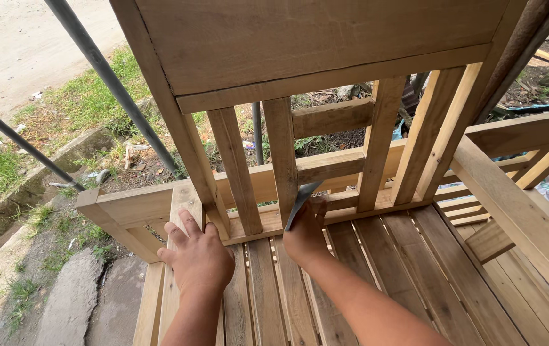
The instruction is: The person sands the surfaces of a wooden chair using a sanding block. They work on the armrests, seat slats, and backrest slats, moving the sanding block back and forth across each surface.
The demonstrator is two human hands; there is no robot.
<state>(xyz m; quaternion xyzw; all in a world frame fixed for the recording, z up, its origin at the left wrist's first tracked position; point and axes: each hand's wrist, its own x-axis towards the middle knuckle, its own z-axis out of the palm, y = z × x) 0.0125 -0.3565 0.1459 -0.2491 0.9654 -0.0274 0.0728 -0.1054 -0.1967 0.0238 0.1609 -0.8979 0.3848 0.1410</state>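
A bare wooden chair [325, 51] with a slatted back and slatted seat fills the view. My left hand [197, 256] lies flat with fingers spread on the seat's left corner, beside the back post. My right hand [305, 234] is closed around a thin grey flat blade [301, 200], like a scraper or putty knife. The blade's edge rests against the foot of a vertical back slat [282, 154], where it meets the seat rail.
A second wooden chair frame [524, 211] stands close on the right. Two grey metal poles [104, 74] slant across the left. Grass, dirt, concrete curb and litter lie beyond on the ground.
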